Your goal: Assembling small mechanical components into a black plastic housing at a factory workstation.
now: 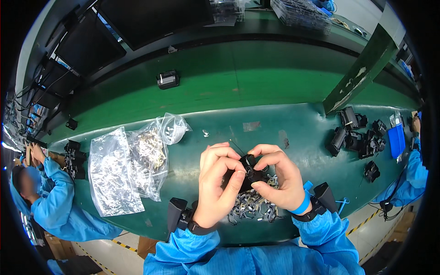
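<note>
Between my two hands, above the green table, is a small black plastic part (248, 161) with a thin dark wire sticking up from it. My left hand (218, 178) closes on its left side, fingers curled and thumb bent inward. From the right, my right hand (280, 176) pinches the same part with thumb and forefinger. My fingers hide much of its shape. Just below my hands lies a loose pile of small metallic and dark pieces (254, 205), partly covered by them.
Clear plastic bags (114, 172) of small pieces lie on the left. Several black plastic units (360, 137) cluster at the right beside a blue tray (396, 141). One black unit (168, 79) sits on the back ledge, left of a green post (362, 68). Other people work at both sides.
</note>
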Tool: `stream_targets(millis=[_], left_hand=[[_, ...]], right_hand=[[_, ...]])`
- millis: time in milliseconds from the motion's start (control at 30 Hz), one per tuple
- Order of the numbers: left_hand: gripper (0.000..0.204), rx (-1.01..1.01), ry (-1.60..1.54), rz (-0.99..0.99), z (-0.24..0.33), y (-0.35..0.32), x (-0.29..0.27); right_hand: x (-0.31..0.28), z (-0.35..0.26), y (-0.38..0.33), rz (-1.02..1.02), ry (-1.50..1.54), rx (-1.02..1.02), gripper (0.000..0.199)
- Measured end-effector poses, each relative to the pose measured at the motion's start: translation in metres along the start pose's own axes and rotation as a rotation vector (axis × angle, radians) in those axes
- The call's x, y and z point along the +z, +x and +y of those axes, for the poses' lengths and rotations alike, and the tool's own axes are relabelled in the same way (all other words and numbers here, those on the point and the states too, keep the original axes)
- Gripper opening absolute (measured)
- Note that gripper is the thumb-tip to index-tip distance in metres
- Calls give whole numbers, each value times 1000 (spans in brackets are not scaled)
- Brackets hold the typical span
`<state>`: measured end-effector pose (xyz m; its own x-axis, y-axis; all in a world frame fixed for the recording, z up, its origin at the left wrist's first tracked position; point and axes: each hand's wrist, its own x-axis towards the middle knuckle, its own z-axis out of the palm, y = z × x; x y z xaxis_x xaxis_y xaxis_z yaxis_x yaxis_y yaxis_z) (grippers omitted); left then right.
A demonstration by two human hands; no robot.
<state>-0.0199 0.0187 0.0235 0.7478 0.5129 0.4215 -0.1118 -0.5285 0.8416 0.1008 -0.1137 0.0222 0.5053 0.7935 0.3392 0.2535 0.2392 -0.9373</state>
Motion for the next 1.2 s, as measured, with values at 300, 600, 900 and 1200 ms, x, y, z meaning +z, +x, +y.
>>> stream_targets(millis=[300, 600, 900, 1200], left_hand=[[7, -33, 166, 39, 10, 2, -3], [14, 118, 587, 163, 20, -1, -3], [12, 172, 750, 155, 23, -4, 1], [31, 86, 929, 94, 32, -16, 16]], right_hand=[[-4, -3, 2, -43, -99, -18, 27], [-3, -5, 2, -17, -175, -29, 24], [-1, -1, -1, 26, -280, -51, 40], [3, -1, -2, 128, -455, -130, 56]])
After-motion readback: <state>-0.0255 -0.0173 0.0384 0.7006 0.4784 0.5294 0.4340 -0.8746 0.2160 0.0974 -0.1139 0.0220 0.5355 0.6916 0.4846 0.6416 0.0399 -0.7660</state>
